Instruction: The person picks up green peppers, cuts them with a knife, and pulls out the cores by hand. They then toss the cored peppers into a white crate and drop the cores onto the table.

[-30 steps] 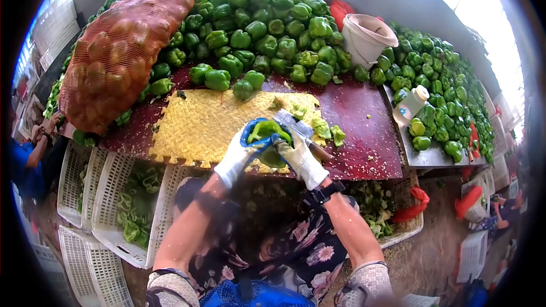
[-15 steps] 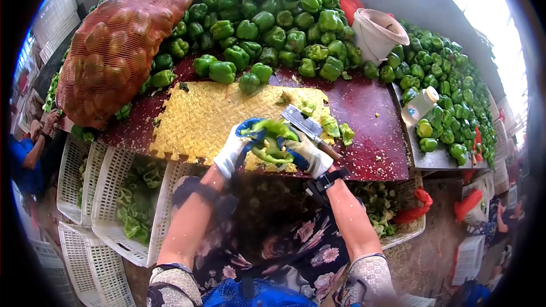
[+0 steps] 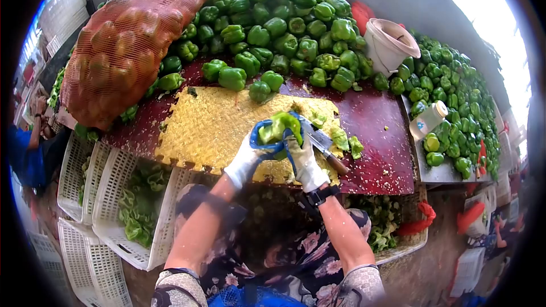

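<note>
A cut green bell pepper (image 3: 281, 125) is held between my two hands, just above the near part of the yellow foam mat (image 3: 216, 119). My left hand (image 3: 253, 150), in a white glove with blue fingers, wraps its left side. On the other side my right hand (image 3: 300, 150), gloved alike, grips it too, hiding part of the pepper. A cleaver (image 3: 319, 140) with a wooden handle lies on the mat, right of my right hand. Cut pepper pieces (image 3: 339, 139) lie beyond and beside the blade.
Whole green peppers (image 3: 273, 28) are heaped at the back. A full red mesh sack (image 3: 122, 51) stands left; a white bucket (image 3: 389, 45) and a plastic bottle (image 3: 427, 120) are right. White crates (image 3: 122, 219) with pepper pieces sit below the table's left edge. Another person (image 3: 28, 142) is far left.
The hands have drawn closer together around the pepper, which was spread open and is now more folded up. The whole view has shifted slightly.
</note>
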The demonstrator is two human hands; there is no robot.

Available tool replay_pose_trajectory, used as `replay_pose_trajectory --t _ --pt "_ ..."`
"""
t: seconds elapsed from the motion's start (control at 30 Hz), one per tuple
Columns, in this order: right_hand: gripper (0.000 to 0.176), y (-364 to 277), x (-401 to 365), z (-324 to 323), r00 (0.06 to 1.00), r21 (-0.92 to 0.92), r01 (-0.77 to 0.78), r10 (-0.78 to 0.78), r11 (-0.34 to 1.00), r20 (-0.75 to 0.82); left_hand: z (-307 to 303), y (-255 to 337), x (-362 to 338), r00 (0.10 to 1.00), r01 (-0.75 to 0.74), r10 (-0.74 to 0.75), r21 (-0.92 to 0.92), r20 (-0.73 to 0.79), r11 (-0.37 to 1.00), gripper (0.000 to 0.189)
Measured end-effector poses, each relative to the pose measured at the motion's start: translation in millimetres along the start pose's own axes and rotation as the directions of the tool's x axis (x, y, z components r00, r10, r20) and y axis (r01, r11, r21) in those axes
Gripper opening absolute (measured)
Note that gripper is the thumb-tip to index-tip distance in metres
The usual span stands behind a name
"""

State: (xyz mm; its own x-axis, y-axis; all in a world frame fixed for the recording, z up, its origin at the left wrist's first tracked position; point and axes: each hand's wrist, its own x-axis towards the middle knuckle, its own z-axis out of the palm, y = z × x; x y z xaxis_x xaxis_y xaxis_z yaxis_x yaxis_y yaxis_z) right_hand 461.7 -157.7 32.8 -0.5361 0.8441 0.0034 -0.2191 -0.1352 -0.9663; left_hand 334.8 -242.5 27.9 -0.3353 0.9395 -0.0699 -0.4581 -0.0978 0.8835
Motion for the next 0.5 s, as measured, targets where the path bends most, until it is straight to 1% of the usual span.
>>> replay_pose_trajectory --t 0.03,0.07,0.1,0.17,0.2,0.27,0.3,0.33,0.37,0.4,0.43,0.47,0.5 --pt "0.060 0 -2 3 0.997 -0.045 0.034 -0.031 0.998 0.076 -3 -6 2 0.999 0.000 0.000 -0.001 -0.039 1.000 0.056" --pt "0.057 -1 1 -2 0.991 -0.132 -0.036 0.052 0.991 0.124 -9 -9 4 0.998 -0.067 0.067 -0.010 0.001 0.998 0.050" --pt "0.051 -5 4 -9 0.961 0.012 -0.245 0.241 0.969 0.132 -11 -11 2 0.998 -0.065 0.065 -0.012 -0.003 0.998 0.050" --pt "0.039 4 8 -18 0.978 0.059 -0.140 0.129 0.988 0.164 -13 -15 2 0.984 -0.178 0.174 0.149 0.041 0.973 0.044" --pt "0.039 -4 4 -11 0.979 0.059 -0.139 0.128 0.989 0.158 -7 -8 -3 0.996 -0.080 0.084 0.111 -0.025 0.991 0.036" --pt "0.028 -28 0 12 0.967 -0.068 -0.253 0.250 0.965 -0.057 -13 -13 0 0.997 -0.072 0.073 0.104 0.002 0.992 0.035" --pt "0.028 -24 4 10 0.966 -0.067 -0.254 0.250 0.965 -0.057 -14 -12 0 0.997 -0.069 0.067 0.101 0.023 0.992 0.033" --pt "0.027 -18 9 6 0.944 -0.023 -0.316 0.312 0.949 -0.104 -13 -10 -2 0.999 -0.034 0.035 0.059 -0.008 0.998 0.028" --pt "0.029 -12 11 3 0.915 0.027 -0.376 0.375 0.926 -0.148 -16 -11 -2 0.999 -0.030 0.030 0.062 -0.011 0.998 0.028" --pt "0.034 -12 13 1 0.829 0.175 -0.508 0.534 0.843 -0.168 -22 -14 -1 0.998 -0.056 0.054 0.073 0.026 0.996 0.027" --pt "0.037 16 28 -9 0.744 0.517 -0.510 0.654 0.687 -0.135 -24 -15 1 0.995 -0.084 0.079 0.079 0.065 0.993 0.027" --pt "0.036 51 40 -35 0.798 0.476 -0.529 0.602 0.703 -0.003 -19 -8 -2 0.996 -0.058 0.052 0.085 0.072 0.995 0.026" --pt "0.037 73 45 -56 0.829 0.430 -0.542 0.542 0.722 0.135 -20 -8 -1 0.996 -0.056 0.050 0.084 0.073 0.995 0.026"
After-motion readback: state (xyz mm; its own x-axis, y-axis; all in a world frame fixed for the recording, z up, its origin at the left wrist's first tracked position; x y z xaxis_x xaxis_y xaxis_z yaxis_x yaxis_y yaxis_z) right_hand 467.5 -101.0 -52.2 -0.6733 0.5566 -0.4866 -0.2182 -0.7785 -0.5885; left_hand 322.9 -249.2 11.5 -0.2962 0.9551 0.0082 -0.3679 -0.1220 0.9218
